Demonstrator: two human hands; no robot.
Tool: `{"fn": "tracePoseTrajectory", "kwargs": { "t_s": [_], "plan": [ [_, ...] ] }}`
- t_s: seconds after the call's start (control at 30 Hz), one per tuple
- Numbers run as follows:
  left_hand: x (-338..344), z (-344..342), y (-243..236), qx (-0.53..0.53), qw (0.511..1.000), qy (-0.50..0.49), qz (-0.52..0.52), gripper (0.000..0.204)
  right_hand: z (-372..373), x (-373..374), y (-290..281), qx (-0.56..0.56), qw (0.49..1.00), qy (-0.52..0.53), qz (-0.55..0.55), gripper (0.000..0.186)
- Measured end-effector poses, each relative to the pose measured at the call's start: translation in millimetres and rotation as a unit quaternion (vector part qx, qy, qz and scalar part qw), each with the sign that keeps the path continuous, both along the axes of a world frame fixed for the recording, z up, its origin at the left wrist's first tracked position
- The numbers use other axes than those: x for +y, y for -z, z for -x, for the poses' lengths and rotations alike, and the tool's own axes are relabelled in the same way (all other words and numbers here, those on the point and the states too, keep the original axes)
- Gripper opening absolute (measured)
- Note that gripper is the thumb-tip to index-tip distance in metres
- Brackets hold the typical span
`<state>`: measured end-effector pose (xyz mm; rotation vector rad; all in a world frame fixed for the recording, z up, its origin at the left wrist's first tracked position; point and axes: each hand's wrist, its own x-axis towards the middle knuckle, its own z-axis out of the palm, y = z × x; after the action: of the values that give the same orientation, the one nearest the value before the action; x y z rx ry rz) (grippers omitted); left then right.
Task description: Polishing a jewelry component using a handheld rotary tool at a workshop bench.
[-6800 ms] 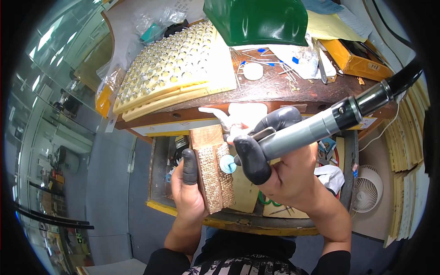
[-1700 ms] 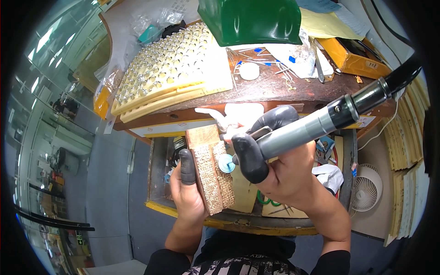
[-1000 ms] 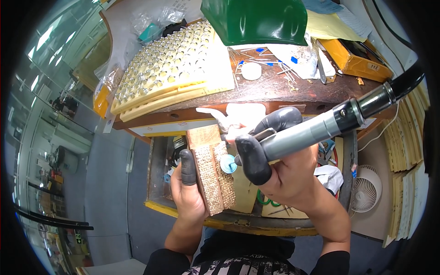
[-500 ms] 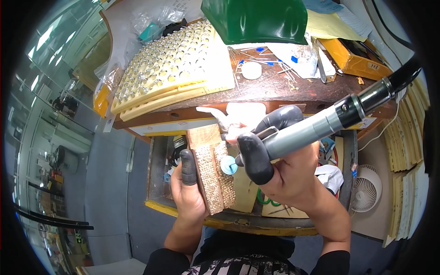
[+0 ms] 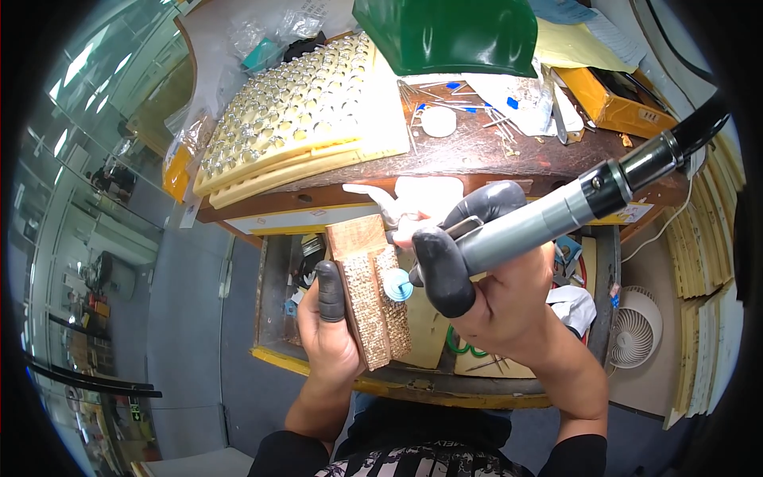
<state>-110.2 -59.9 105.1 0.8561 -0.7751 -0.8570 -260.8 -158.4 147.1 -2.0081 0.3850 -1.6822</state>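
Observation:
My left hand (image 5: 327, 338), with a black finger cot on the thumb, is closed round a wooden block (image 5: 355, 237). Rows of small gold-coloured pieces (image 5: 367, 306) cover much of the block's face. A grey rotary handpiece (image 5: 528, 236) lies in the grip of my right hand (image 5: 509, 314), whose thumb and a finger wear black cots. At the handpiece's tip a pale blue disc (image 5: 397, 285) meets the block's right-hand edge; whether it touches the gold pieces I cannot tell. Most fingers of my left hand are hidden behind the block.
Below my hands a drawer (image 5: 274, 358) stands pulled out, with tools inside. On the bench (image 5: 461, 159) are a tray of ring-like pieces (image 5: 294, 111), a green shield (image 5: 445, 36), thin metal burs and a white round container (image 5: 439, 122). At right is a fan (image 5: 636, 326).
The block and both hands keep nearly the same place. The whole view has shifted only very slightly, and the disc stays at the block's edge.

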Motion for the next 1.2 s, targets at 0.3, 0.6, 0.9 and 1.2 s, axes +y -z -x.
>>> {"fn": "tracePoseTrajectory", "kwargs": {
  "t_s": [0.3,0.6,0.9,1.2],
  "plan": [
    [0.6,-3.4,4.0,-0.015,1.000,0.000,-0.003,0.044,0.7,-1.3,0.2,0.003,1.000,-0.001,0.012,0.008],
    [-0.4,-2.7,2.4,-0.045,0.999,-0.002,-0.015,0.045,-1.5,-1.0,1.3,0.004,1.000,0.017,-0.005,0.005],
    [0.1,-5.0,2.1,-0.066,0.998,-0.002,-0.013,0.044,-2.8,-0.2,1.1,-0.005,1.000,0.007,0.001,0.006],
    [0.1,-3.1,2.8,-0.060,0.998,-0.006,-0.007,0.043,-0.3,2.8,0.4,0.000,0.999,-0.015,-0.035,0.006]
  ]
}}
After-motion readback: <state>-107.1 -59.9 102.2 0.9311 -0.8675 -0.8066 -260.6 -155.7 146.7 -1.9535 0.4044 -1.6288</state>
